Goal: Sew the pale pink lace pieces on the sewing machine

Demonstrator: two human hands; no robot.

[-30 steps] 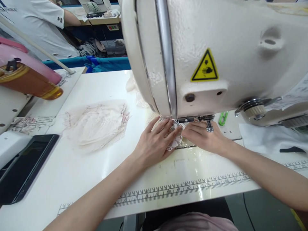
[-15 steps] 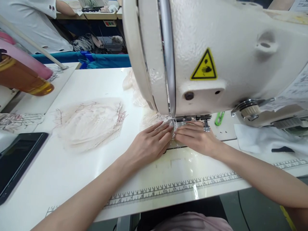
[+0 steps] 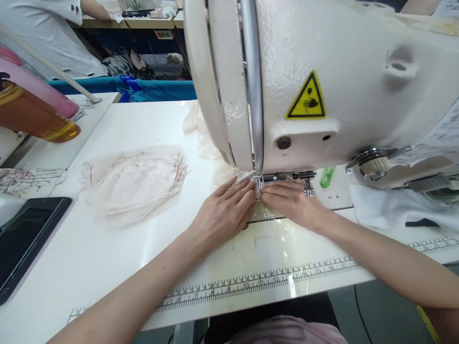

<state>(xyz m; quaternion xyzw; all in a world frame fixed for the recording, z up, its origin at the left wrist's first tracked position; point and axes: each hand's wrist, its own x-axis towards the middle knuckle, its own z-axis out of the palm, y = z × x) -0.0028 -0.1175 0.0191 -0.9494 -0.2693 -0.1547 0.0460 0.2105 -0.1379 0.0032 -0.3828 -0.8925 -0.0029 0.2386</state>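
My left hand [image 3: 226,205] lies flat with its fingers stretched out, pressing pale lace fabric [image 3: 224,176] to the sewing machine bed. From the other side, my right hand [image 3: 291,199] rests with straight fingers, their tips partly hidden under the machine's presser parts. Between the two hands runs a narrow white lace trim [image 3: 258,190], leading under the needle area of the white sewing machine [image 3: 304,52]. The presser foot itself is mostly hidden by the machine head and my fingers.
A sheer pale piece of fabric [image 3: 139,186] lies left on the table. Nearby are a black phone [image 3: 32,239], an amber bottle [image 3: 39,112] and a pink bottle [image 3: 53,91]. A green clip [image 3: 327,177] and white cloth [image 3: 380,205] are at right. Another person [image 3: 53,38] is behind.
The lace trim has slid away from me toward the needle, and less of it shows between my hands. Both hands have stayed almost in place, still flat.
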